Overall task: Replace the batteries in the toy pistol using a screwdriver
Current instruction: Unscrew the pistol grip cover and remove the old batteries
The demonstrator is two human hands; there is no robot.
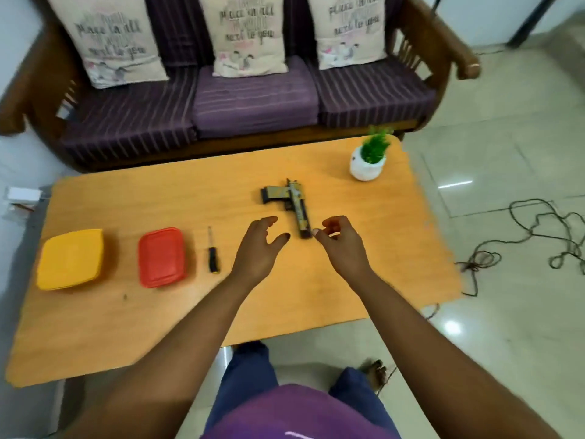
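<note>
A tan and black toy pistol (292,204) lies flat on the orange table (133,327), barrel end toward me, grip pointing left. My left hand (258,248) hovers just left of the barrel end, fingers spread and relaxed, holding nothing. My right hand (340,240) is just right of the barrel end with fingers loosely curled, its fingertips close to the muzzle; it holds nothing. A small screwdriver (212,253) with a black and yellow handle lies on the table left of my left hand.
A red lidded box (162,256) and a yellow lidded box (70,259) sit at the table's left. A white pot with a green plant (368,160) stands at the far right corner. A purple sofa (253,99) is behind; a cable (522,242) lies on the floor right.
</note>
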